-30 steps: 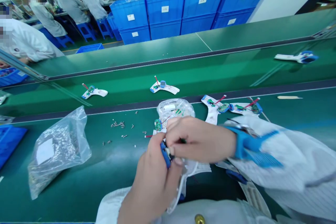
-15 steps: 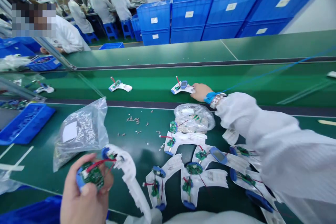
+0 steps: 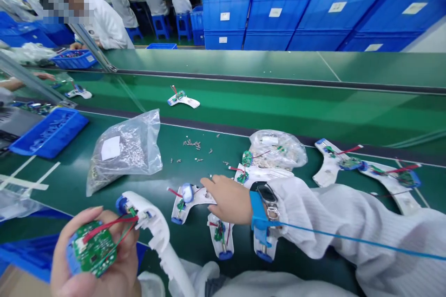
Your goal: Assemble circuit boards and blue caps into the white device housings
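My left hand (image 3: 101, 250) grips a round blue-rimmed module with a green circuit board (image 3: 92, 248). Red wires run from it to a curved white housing half (image 3: 156, 227), which hangs to the right with its lower end near my lap. My right hand (image 3: 230, 198) is over the bench, its fingers closed on the handle end of another white housing half (image 3: 197, 196) with a blue-framed display. Partly under my right hand and wrist lie more white housing halves (image 3: 226, 241) with boards and wires. Another housing half (image 3: 268, 172) lies just beyond the hand.
A bag of small metal parts (image 3: 125, 153) stands left, with loose screws (image 3: 192, 144) beside it. A second clear bag (image 3: 278, 148) lies behind my right hand. More housings (image 3: 390, 178) lie right. One housing (image 3: 184, 98) sits on the green belt (image 3: 278, 106). A blue tray (image 3: 49, 134) is left.
My right hand has come back from the belt to the bench, bringing a white housing half with a display. My left hand still holds the module, now lower and further left in view.
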A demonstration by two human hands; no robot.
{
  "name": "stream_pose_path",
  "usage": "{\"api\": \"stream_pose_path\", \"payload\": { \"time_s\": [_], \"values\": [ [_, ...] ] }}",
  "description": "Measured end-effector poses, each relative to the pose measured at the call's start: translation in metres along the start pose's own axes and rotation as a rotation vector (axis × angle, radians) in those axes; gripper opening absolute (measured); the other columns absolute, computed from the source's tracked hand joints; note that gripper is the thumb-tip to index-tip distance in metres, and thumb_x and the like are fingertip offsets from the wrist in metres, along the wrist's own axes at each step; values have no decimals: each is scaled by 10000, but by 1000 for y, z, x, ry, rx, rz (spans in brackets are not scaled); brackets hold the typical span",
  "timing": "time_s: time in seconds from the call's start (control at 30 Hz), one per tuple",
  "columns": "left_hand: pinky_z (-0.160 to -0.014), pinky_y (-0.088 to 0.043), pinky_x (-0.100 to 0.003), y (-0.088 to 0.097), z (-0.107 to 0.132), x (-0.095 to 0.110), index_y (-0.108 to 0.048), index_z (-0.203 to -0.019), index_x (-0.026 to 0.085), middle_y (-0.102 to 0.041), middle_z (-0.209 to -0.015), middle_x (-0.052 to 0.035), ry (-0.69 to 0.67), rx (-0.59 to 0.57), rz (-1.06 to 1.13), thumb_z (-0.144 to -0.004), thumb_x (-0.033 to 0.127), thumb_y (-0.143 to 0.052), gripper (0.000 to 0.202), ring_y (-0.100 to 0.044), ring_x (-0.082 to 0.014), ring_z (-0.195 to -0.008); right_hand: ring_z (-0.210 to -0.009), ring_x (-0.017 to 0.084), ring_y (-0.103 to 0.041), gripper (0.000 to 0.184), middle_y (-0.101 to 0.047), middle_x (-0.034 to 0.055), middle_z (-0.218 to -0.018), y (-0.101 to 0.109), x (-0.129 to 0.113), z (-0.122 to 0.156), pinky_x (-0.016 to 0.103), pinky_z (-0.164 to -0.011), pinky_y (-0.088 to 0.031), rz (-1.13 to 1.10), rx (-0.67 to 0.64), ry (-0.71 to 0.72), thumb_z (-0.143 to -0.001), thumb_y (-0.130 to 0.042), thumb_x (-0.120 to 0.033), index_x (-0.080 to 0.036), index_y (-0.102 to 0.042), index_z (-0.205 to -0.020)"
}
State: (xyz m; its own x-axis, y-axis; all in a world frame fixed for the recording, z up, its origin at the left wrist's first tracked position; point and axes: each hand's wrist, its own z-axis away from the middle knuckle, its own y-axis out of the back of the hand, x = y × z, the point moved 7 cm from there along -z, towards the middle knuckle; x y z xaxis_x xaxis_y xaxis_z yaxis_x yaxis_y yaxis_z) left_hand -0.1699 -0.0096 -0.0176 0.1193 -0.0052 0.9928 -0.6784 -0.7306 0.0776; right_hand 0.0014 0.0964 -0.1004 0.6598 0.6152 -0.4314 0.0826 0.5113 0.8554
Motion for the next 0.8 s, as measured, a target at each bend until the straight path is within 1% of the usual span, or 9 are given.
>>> {"api": "stream_pose_path", "payload": {
  "time_s": [0.1,0.17,0.23,0.27,0.33,0.4,0.47,0.63,0.8],
  "values": [
    [-438,-422,-231,5,-2,-2,-614,-877,232,-537,-665,41,58,90,202,-454,638,-729,597,-428,-97,-476,-932,278,-556,292,-583,154,-982,13,9,-17,360,-776,-417,33,42,14,-798,-512,-259,-125,-606,-1040],
    [-385,-422,-210,5,-5,-8,-623,-822,225,-550,-629,47,138,114,210,-323,657,-761,674,-431,-89,-441,-911,250,-570,242,-605,142,-953,23,18,-36,335,-774,-411,47,55,20,-826,-461,-207,-133,-650,-958],
    [-357,-428,-203,4,-7,-14,-629,-792,217,-560,-618,44,186,121,226,-252,636,-784,701,-431,-85,-420,-886,228,-586,250,-631,129,-934,30,26,-61,316,-767,-411,58,59,28,-826,-440,-157,-136,-672,-918],
    [-361,-442,-207,4,-8,-17,-637,-795,212,-571,-627,39,187,111,241,-254,626,-790,698,-435,-85,-414,-886,219,-590,252,-641,123,-938,31,27,-74,311,-773,-412,62,58,39,-820,-445,-137,-136,-677,-919],
    [-431,-499,-215,4,-8,-22,-655,-837,209,-602,-671,26,181,89,262,-329,596,-800,655,-476,-92,-437,-912,207,-589,244,-650,109,-974,30,27,-98,311,-799,-418,67,47,74,-810,-477,-124,-136,-672,-956],
    [-506,-532,-209,4,-8,-27,-664,-857,210,-623,-687,18,194,78,271,-374,567,-806,617,-524,-104,-473,-942,192,-583,226,-643,88,-1021,25,21,-119,330,-827,-431,69,26,123,-822,-515,-148,-138,-648,-1004],
    [-514,-533,-187,6,-8,-32,-667,-835,215,-631,-664,18,230,99,275,-383,529,-821,572,-554,-112,-490,-962,182,-580,225,-629,74,-1057,20,14,-134,359,-843,-445,70,4,169,-844,-531,-182,-138,-620,-1047],
    [-488,-524,-171,6,-14,-38,-675,-813,221,-630,-630,21,283,117,289,-371,495,-836,545,-552,-108,-471,-989,179,-578,239,-613,73,-1100,16,-5,-155,380,-871,-453,81,-34,262,-879,-505,-200,-139,-603,-1088],
    [-449,-501,-178,2,-18,-43,-681,-816,232,-620,-643,15,319,104,288,-348,509,-839,566,-532,-109,-481,-963,177,-583,217,-616,60,-1039,11,-16,-166,389,-845,-477,137,-139,280,-871,-543,-286,-133,-606,-1011]
  ]
}}
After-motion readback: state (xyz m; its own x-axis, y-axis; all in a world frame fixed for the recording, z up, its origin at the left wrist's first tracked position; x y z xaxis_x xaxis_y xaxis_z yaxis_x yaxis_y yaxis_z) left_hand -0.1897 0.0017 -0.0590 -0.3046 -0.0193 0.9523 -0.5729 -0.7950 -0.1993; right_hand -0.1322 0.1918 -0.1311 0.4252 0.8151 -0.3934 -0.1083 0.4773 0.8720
